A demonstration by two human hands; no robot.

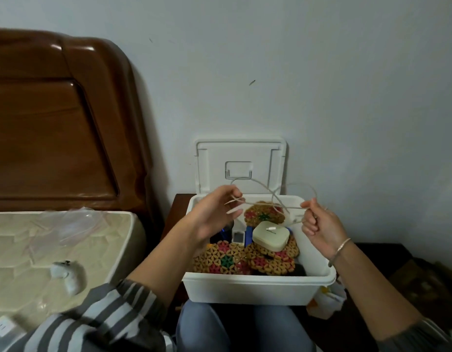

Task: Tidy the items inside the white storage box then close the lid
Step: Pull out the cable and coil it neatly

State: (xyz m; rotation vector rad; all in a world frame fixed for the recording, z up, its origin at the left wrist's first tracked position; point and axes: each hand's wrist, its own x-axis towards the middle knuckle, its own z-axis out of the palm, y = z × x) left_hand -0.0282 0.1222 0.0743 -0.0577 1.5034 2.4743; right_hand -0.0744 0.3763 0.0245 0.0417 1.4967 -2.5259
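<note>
- A person seated beside a bed holds a pale cable (275,204) stretched above the open white storage box (258,288). Loose loops of it arch up in front of the lid (241,153).
- The left hand (214,214) pinches one end of the cable between thumb and fingertips, over the box's far left corner.
- The right hand (321,226), a silver bracelet (339,251) on its wrist, has its fingers curled round the other end, over the box's right rim.
- The box stands on a dark wooden bench (178,207) against the wall, just above the person's knees (202,326). Its lid stands upright, leaning on the wall.
- Inside the box, colourful woven mats (227,260) lie at the front and back. A cream rounded case (270,236) rests on top of them, beside a small white device (237,237) and something blue (249,233).
- To the left, a clear plastic bag (67,224) and a small white object (67,273) lie on the bare mattress (21,250), below a brown wooden headboard (54,110).
</note>
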